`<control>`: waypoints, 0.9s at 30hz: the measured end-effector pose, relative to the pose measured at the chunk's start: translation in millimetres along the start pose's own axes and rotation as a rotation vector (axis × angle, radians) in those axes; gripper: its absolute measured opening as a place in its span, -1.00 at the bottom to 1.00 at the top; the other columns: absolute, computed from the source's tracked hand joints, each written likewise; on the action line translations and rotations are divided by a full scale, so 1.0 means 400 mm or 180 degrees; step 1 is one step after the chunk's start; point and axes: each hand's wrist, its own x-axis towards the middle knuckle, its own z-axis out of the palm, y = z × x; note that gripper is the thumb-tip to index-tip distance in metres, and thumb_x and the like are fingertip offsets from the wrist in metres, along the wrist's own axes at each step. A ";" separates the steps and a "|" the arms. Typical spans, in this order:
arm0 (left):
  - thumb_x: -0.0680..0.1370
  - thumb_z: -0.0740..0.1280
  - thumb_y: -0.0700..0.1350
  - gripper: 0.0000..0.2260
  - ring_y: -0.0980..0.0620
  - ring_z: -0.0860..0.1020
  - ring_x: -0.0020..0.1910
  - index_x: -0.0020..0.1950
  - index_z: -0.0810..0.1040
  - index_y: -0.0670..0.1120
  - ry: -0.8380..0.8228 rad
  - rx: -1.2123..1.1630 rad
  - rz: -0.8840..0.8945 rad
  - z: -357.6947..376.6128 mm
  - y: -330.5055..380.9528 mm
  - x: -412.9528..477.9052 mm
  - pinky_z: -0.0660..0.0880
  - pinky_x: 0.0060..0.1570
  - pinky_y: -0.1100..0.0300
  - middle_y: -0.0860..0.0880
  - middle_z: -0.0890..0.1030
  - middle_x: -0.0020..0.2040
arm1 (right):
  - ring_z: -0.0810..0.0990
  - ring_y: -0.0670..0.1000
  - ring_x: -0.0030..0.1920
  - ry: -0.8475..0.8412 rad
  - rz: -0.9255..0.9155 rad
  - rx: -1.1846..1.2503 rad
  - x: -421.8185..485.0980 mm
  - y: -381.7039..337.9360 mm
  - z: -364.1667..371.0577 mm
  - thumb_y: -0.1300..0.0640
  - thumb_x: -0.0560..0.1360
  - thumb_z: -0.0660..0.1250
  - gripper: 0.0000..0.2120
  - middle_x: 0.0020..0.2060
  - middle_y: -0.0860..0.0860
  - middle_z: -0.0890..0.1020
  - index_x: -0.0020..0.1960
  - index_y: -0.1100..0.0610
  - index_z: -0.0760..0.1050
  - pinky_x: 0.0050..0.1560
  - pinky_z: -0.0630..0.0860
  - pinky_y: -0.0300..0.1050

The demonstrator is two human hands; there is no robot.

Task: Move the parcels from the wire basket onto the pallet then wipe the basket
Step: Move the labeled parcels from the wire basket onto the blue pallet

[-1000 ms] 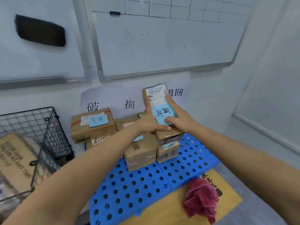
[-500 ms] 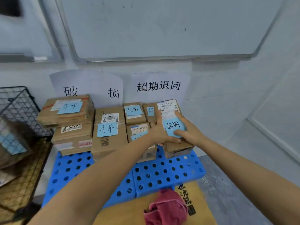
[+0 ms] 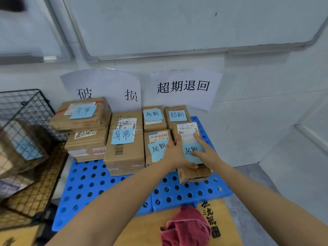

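1. Since the earlier frames the parcel point(image 3: 187, 132) has come down from in front of the wall sign to the pallet's point(image 3: 177, 192) front right corner, just beside its neighbour point(image 3: 156, 137).
2. My left grip point(image 3: 174, 154) clasps its near left edge, thumb along the front. My right grip point(image 3: 206, 153) holds the right side, thumb on the blue note point(image 3: 190, 150). Both steady it as it settles, I judge.
3. It sits under the right-hand sign point(image 3: 182, 86), whose first characters match its note: sorting, I'd say.
4. Count on the pallet: four parcels in that right group, one large in the middle, at least two stacked left. Six blue notes and two signs.
5. The wire basket point(image 3: 35, 107) on the left holds at least one more parcel. One red cloth point(image 3: 186, 226) waits in front.
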 end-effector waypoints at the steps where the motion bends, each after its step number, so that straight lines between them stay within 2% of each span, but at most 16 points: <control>1: 0.31 0.47 0.23 0.13 -0.23 0.07 0.44 0.52 -0.31 -0.03 0.0041 0.0138 0.0006 0.003 -0.003 0.002 0.06 0.42 -0.06 -0.20 0.08 0.45 | 0.49 -0.01 0.08 0.0022 0.0031 0.0000 0.005 0.004 0.001 0.23 0.51 0.28 -0.33 0.34 0.08 0.38 0.50 -0.04 0.04 -0.17 0.49 -0.32; 5: 0.35 0.34 0.34 0.01 -0.16 0.13 0.38 0.53 -0.19 -0.02 0.0387 0.0816 0.0150 0.012 0.001 0.007 0.06 0.37 -0.04 -0.14 0.21 0.39 | 0.49 -0.04 0.05 0.0064 0.0033 -0.0209 0.022 0.014 -0.001 0.24 0.51 0.28 -0.30 0.30 0.08 0.40 0.51 -0.04 -0.01 -0.15 0.48 -0.31; 9: 0.41 0.22 0.36 -0.20 -0.15 0.25 0.33 0.49 0.11 -0.05 0.0587 0.1276 0.0090 0.002 -0.001 0.011 0.14 0.28 -0.06 -0.12 0.36 0.33 | 0.44 -0.06 0.10 -0.0111 0.0044 -0.0591 0.035 0.026 0.005 0.22 0.51 0.29 -0.30 0.28 0.06 0.40 0.51 -0.01 -0.01 -0.02 0.46 -0.29; 11: 0.43 0.21 0.34 -0.26 -0.14 0.31 0.30 0.46 0.19 -0.06 0.0562 0.1295 0.0116 -0.002 -0.010 0.011 0.19 0.26 -0.06 -0.12 0.36 0.32 | 0.45 -0.05 0.10 -0.0155 0.0088 -0.0762 0.040 0.040 0.010 0.19 0.52 0.29 -0.33 0.27 0.10 0.42 0.51 0.02 0.02 0.00 0.47 -0.27; 14: 0.43 0.29 0.27 -0.29 -0.12 0.30 0.31 0.46 0.19 -0.06 0.0549 0.1095 0.0153 -0.003 -0.034 0.013 0.32 0.23 -0.01 -0.14 0.29 0.36 | 0.48 -0.02 0.09 -0.0181 0.0111 -0.0892 0.051 0.050 0.014 0.14 0.53 0.29 -0.36 0.25 0.11 0.43 0.50 -0.01 0.05 -0.10 0.49 -0.31; 16: 0.43 0.30 0.26 -0.29 -0.12 0.27 0.34 0.46 0.19 -0.06 0.0529 0.1064 0.0161 -0.003 -0.044 0.012 0.29 0.28 -0.02 -0.14 0.26 0.39 | 0.49 -0.02 0.06 -0.0190 0.0124 -0.0982 0.056 0.046 0.015 0.11 0.53 0.27 -0.37 0.23 0.10 0.43 0.50 -0.02 0.05 -0.17 0.47 -0.34; 17: 0.44 0.30 0.26 -0.28 -0.13 0.26 0.35 0.47 0.18 -0.06 0.0507 0.1073 0.0162 -0.004 -0.046 0.011 0.27 0.31 -0.04 -0.14 0.24 0.40 | 0.49 -0.02 0.06 -0.0187 0.0140 -0.1012 0.057 0.041 0.014 0.10 0.53 0.28 -0.37 0.23 0.10 0.43 0.50 -0.02 0.05 -0.14 0.48 -0.32; 19: 0.43 0.30 0.26 -0.26 -0.13 0.25 0.37 0.48 0.15 -0.05 0.0462 0.1082 0.0173 -0.007 -0.046 0.009 0.26 0.33 -0.06 -0.14 0.22 0.42 | 0.48 0.03 0.14 -0.0164 0.0135 -0.1037 0.060 0.034 0.013 0.11 0.52 0.30 -0.35 0.27 0.12 0.40 0.50 0.00 0.06 0.04 0.52 -0.17; 21: 0.43 0.32 0.26 -0.26 -0.14 0.26 0.37 0.48 0.15 -0.04 0.0483 0.1010 0.0189 -0.021 -0.043 0.009 0.29 0.30 -0.07 -0.14 0.24 0.41 | 0.43 0.06 0.23 -0.0158 0.0053 -0.1076 0.054 0.010 0.007 0.13 0.49 0.33 -0.33 0.32 0.12 0.34 0.50 0.03 0.08 0.15 0.48 -0.12; 23: 0.42 0.34 0.25 -0.26 -0.15 0.27 0.36 0.48 0.16 -0.02 0.0576 0.0929 0.0223 -0.046 -0.036 0.008 0.32 0.26 -0.07 -0.15 0.27 0.40 | 0.40 0.06 0.25 -0.0116 -0.0048 -0.1138 0.051 -0.022 -0.005 0.08 0.45 0.34 -0.31 0.30 0.07 0.34 0.49 0.03 0.10 0.15 0.47 -0.09; 27: 0.42 0.34 0.24 -0.23 -0.13 0.27 0.37 0.50 0.10 -0.03 0.0880 0.0876 0.0293 -0.128 -0.030 -0.030 0.36 0.22 -0.03 -0.14 0.28 0.39 | 0.47 0.11 0.19 -0.0073 -0.0388 -0.1291 0.103 -0.071 -0.040 -0.15 0.21 0.26 -0.30 0.17 0.07 0.50 0.35 -0.08 0.30 0.07 0.52 0.09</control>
